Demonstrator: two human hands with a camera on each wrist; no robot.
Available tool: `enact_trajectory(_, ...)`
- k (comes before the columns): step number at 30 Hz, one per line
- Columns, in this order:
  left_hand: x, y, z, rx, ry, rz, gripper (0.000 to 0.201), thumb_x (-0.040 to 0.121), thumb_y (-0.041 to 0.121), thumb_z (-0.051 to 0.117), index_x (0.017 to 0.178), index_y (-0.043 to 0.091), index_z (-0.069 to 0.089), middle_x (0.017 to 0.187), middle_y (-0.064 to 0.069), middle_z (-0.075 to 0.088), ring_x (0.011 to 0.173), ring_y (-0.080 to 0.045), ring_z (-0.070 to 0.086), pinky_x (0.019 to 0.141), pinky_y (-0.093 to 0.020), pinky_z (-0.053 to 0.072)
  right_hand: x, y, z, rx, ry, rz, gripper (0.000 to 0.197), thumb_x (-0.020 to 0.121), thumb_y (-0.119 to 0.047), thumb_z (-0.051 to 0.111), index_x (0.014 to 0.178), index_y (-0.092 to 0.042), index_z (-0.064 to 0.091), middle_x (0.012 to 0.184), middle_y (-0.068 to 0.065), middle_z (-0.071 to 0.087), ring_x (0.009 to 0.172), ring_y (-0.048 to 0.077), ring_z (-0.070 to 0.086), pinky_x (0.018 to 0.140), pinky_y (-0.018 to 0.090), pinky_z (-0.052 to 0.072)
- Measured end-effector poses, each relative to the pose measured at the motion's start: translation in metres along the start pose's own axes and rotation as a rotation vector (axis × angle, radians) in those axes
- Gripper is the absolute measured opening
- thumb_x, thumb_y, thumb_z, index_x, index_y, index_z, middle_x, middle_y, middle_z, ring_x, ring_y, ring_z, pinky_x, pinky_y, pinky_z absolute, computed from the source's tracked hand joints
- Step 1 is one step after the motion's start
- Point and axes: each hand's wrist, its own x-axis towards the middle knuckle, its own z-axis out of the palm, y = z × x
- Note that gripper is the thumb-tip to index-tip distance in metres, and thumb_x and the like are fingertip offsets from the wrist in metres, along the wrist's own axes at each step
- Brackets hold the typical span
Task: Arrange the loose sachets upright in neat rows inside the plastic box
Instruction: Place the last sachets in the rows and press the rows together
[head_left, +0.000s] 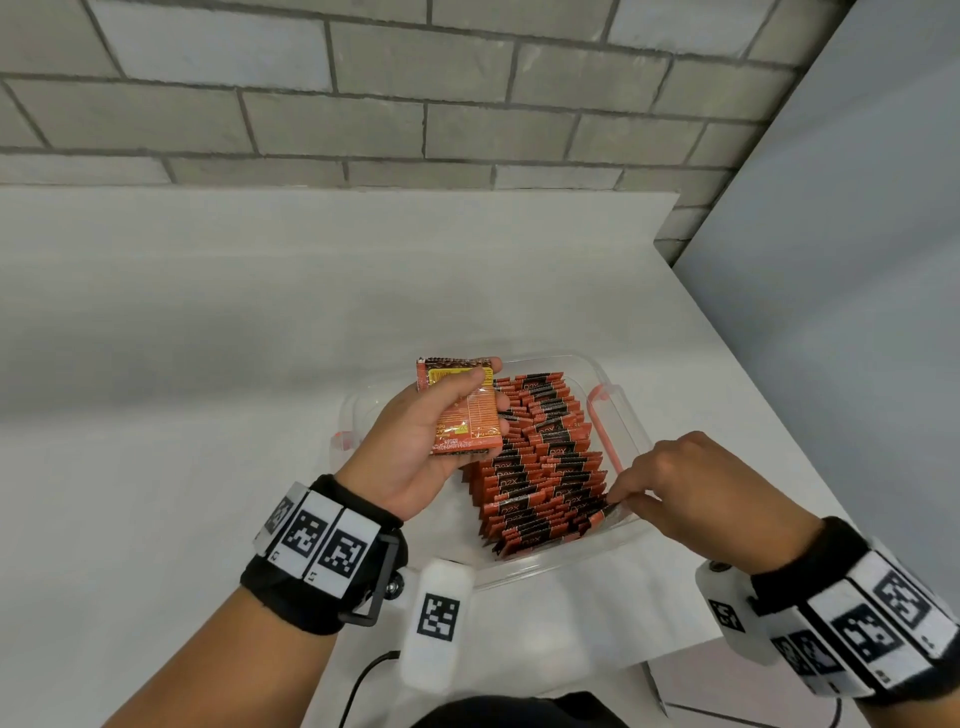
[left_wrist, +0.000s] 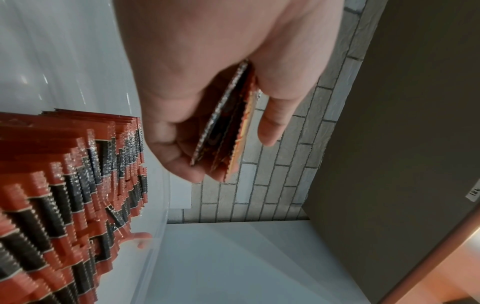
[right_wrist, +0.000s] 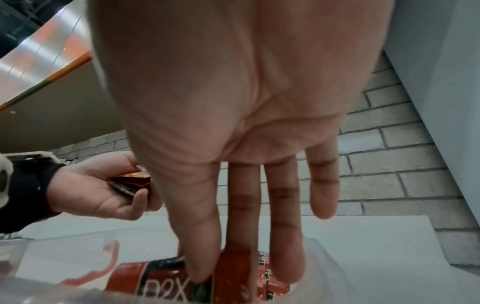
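Note:
A clear plastic box (head_left: 550, 569) on the white table holds rows of upright red-and-black sachets (head_left: 540, 467). My left hand (head_left: 488, 387) hovers over the box's left side and grips a small stack of loose sachets (head_left: 465, 415) between thumb and fingers; the stack (left_wrist: 228, 123) shows edge-on in the left wrist view. My right hand (head_left: 623, 501) reaches into the near right corner of the box. Its thumb and index finger pinch one sachet (right_wrist: 161, 279) at the end of the nearest row, and the other fingers stay straight.
Orange latches (head_left: 602, 415) sit on the box's sides. A grey brick wall (head_left: 415, 104) runs behind the table, and a grey panel (head_left: 857, 260) stands along the table's right edge. A black cable (head_left: 363, 680) hangs at the front edge.

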Motion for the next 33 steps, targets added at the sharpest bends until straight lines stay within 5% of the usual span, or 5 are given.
enact_trajectory(6,0.0,0.0,0.001,0.019,0.005,-0.006,0.043,0.074,0.03,0.063,0.114,0.014,0.066,0.087,-0.007,0.069,0.073,-0.018,0.065,0.066,-0.03,0.053,0.005,-0.01,0.005,-0.091,-0.071,0.001,0.028,0.098,-0.028,0.046,0.115,-0.038,0.066,0.106,-0.01,0.061,0.101,0.012,0.049,0.075,0.023,0.024)
enact_trajectory(13,-0.001,0.0,0.001,0.024,0.001,-0.006,0.043,0.075,0.03,0.062,0.114,0.013,0.066,0.086,-0.007,0.07,0.072,-0.017,0.066,0.063,-0.029,0.054,0.018,-0.01,0.003,-0.151,-0.1,-0.033,0.017,0.095,-0.019,0.05,0.092,-0.031,0.063,0.085,-0.016,0.059,0.077,0.006,0.048,0.075,0.022,0.023)
enact_trajectory(22,-0.002,0.001,0.001,0.016,0.003,0.005,0.04,0.077,0.028,0.061,0.114,0.012,0.066,0.084,-0.007,0.069,0.07,-0.018,0.065,0.062,-0.029,0.054,0.027,-0.015,0.003,-0.205,-0.144,-0.04,0.018,0.091,-0.015,0.052,0.085,-0.028,0.061,0.075,-0.015,0.05,0.067,0.007,0.043,0.077,0.022,0.027)
enact_trajectory(28,-0.001,0.001,0.0,0.007,0.002,0.008,0.042,0.076,0.028,0.062,0.114,0.012,0.065,0.085,-0.007,0.069,0.07,-0.018,0.065,0.062,-0.029,0.054,0.029,-0.018,0.001,-0.256,-0.134,-0.025,0.021,0.09,-0.019,0.053,0.075,-0.028,0.042,0.061,-0.014,0.034,0.057,0.006,0.038,0.071,0.022,0.025)
enact_trajectory(33,0.001,0.001,0.0,-0.045,0.028,-0.004,0.037,0.087,0.018,0.054,0.122,0.006,0.06,0.09,-0.011,0.067,0.07,-0.022,0.065,0.063,-0.031,0.054,0.029,-0.017,-0.001,-0.217,-0.131,-0.011,0.038,0.089,-0.021,0.055,0.062,-0.028,0.028,0.062,-0.013,0.037,0.061,0.01,0.042,0.054,0.014,0.016)
